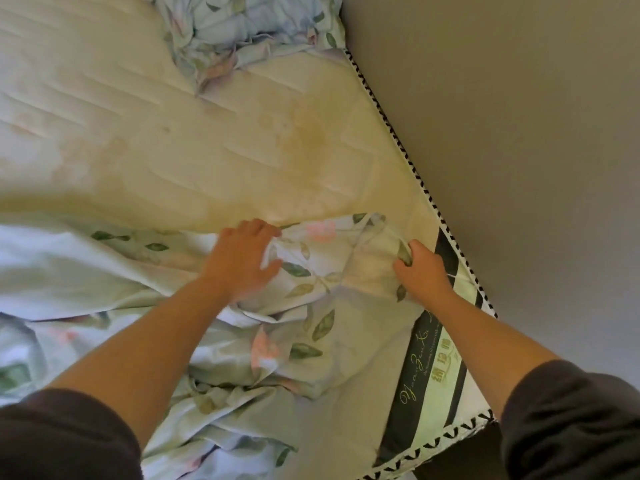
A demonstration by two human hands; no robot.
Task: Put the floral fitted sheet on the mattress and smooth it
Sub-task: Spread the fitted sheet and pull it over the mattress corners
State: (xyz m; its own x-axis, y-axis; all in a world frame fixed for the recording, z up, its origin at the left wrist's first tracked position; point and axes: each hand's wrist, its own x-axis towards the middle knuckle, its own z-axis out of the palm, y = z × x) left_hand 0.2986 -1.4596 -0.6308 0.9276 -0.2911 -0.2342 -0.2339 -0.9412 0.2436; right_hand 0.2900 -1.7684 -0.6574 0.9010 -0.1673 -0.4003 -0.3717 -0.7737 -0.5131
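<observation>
The floral fitted sheet (298, 341) lies crumpled over the near end of the mattress (207, 133). Its long run goes crosswise, from the left edge toward the near right corner, and its front hem faces the far end. On the left the cloth is flatter and pale; toward the middle it gathers into deep folds printed with green leaves and pink blooms. A dark left sleeve (62, 438) is pushed up the bare forearm.

The left hand (242, 261) rests on the sheet's front hem near the middle of the mattress, fingers curled over the fabric edge and thumb spread to the side, though motion blur softens it. Just right of it, the right hand (424, 271) pinches a raised fold of the sheet close to the right edge, fingers clamped tight on the cloth. Its dark right sleeve (571, 420) sits at the near right.

Beyond the hands the quilted mattress top is bare, cream with yellowish stains. A floral bundle (242, 32) lies at the far end toward the right edge; whether it belongs to the same sheet I cannot tell. Black-and-white striped piping (391, 126) trims the right edge, and a dark label band (426, 372) with script crosses the near right corner. A plain grey-beige wall (519, 133) stands along the right side
</observation>
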